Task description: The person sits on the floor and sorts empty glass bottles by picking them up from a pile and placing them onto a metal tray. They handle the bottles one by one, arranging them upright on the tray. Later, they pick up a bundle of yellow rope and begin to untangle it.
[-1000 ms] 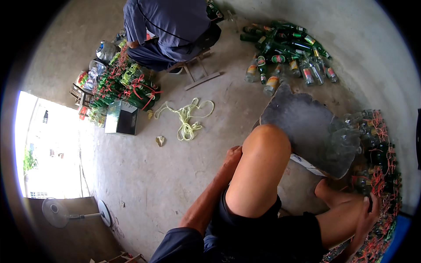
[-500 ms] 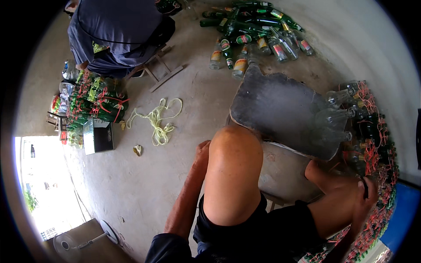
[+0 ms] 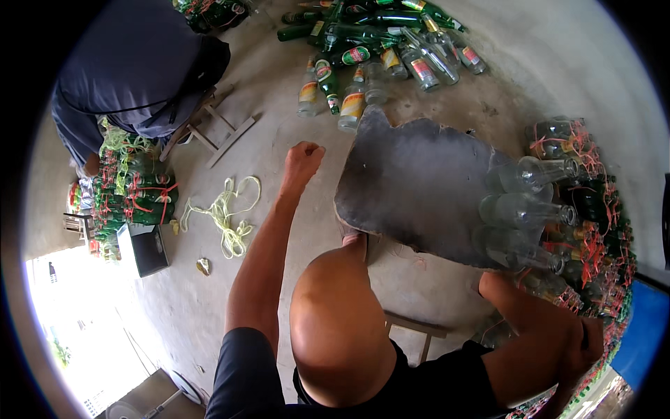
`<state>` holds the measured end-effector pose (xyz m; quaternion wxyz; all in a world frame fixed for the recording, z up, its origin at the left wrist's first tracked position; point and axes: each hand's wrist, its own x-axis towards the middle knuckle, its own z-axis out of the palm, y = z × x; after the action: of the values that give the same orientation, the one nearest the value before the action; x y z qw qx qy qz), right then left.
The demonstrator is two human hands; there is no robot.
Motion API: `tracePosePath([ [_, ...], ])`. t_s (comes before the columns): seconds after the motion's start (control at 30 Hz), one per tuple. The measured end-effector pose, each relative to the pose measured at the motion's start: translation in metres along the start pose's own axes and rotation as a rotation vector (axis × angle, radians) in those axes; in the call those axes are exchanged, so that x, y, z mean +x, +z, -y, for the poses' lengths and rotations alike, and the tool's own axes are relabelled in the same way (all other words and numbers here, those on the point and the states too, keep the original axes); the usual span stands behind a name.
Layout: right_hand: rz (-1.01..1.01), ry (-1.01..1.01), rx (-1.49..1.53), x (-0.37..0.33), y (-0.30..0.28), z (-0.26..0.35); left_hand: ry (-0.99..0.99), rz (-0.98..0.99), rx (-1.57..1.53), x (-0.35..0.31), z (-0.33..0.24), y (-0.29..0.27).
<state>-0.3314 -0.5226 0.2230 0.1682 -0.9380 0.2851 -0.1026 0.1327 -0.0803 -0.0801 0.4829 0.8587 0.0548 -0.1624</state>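
My left hand (image 3: 303, 164) is stretched forward over the floor, its fingers curled into a loose fist with nothing visible in it. It is left of a dark, ragged-edged board (image 3: 419, 188) and short of the loose bottles. Low on the right, my right hand (image 3: 585, 346) lies by my bent right knee. A small dark patch shows at its fingers, which look closed; I cannot make out what it is. On the board's right side lie three clear glass bottles (image 3: 527, 209), necks pointing right. Clear bottles with orange labels (image 3: 352, 105) stand beyond the board's far edge.
A heap of green bottles (image 3: 363, 31) lies by the far wall. Tied bundles of bottles (image 3: 590, 237) line the right. Pale yellow cord (image 3: 227, 216) lies on the floor, near an open box (image 3: 144, 249). At upper left a person (image 3: 132, 63) sits on a wooden stool (image 3: 220, 136).
My left hand has moved forward from beside my left knee, out over the floor toward the bottles. My right hand stays by the right knee. The whole view has shifted somewhat.
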Motion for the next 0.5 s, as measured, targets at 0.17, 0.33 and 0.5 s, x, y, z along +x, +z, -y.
tracePosePath([
  [0.17, 0.043, 0.071, -0.044, 0.007, 0.001, -0.007, 0.17, -0.049, 0.349, 0.064, 0.009, 0.041],
  [0.33, 0.09, 0.194, 0.025, 0.007, -0.007, -0.027, 0.239, -0.04, 0.481, 0.109, 0.018, 0.077],
  [0.5, 0.08, 0.142, -0.149, 0.025, -0.006, 0.004, 0.146, -0.035, 0.547, 0.141, 0.019, 0.1],
])
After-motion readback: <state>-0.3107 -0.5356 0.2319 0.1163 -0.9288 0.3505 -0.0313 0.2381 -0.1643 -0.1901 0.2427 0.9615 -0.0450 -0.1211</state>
